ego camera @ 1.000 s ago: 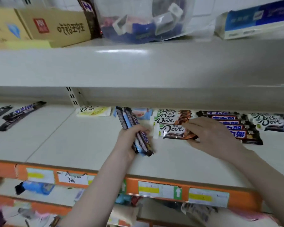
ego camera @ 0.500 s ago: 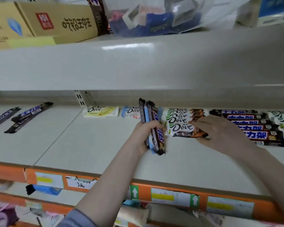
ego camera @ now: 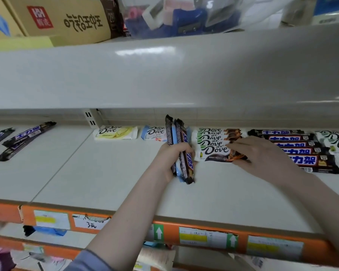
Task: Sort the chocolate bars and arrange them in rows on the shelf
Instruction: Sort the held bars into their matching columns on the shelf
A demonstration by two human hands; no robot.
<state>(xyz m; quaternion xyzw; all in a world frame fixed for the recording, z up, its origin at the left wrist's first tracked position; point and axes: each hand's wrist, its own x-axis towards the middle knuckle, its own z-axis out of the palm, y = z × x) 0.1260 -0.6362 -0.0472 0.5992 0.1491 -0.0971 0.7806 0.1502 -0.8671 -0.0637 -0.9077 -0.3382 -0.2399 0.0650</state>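
L hand (ego camera: pixel 169 159) has its grip closed round a bundle of bars (ego camera: pixel 181 151), dark Snickers-type wrappers w/ a light-blue one sandwiched between, held nearly upright w/ the lower ends at or just above the shelf (ego camera: pixel 70 173). Vs a second ago the bundle has moved right and stood up straighter; it's now just beside the left edge of the white-and-brown Dove row (ego camera: pixel 215 143), partly hiding the blue Dove bar (ego camera: pixel 155 133) behind it. R hand (ego camera: pixel 262 155) is about where it was, thumb and fingers pinching the front bar of that Dove row (ego camera: pixel 213 154) by its right end, bar flat on the shelf. My read: the R is squaring up or nudging that front bar so the row sits tidy, while the L brings its stock in ready to start or feed a neighbouring row. Already sorted: dark blue-label bars (ego camera: pixel 301 151) in a row right of the Dove row, more Dove packs (ego camera: pixel 335 139) at far right. Not yet sorted: yellow Dove bar (ego camera: pixel 115 132) alone at the back, and loose dark bars (ego camera: pixel 25 137) lying askew far left. So task is partway; the bundle and the strays are left to place.
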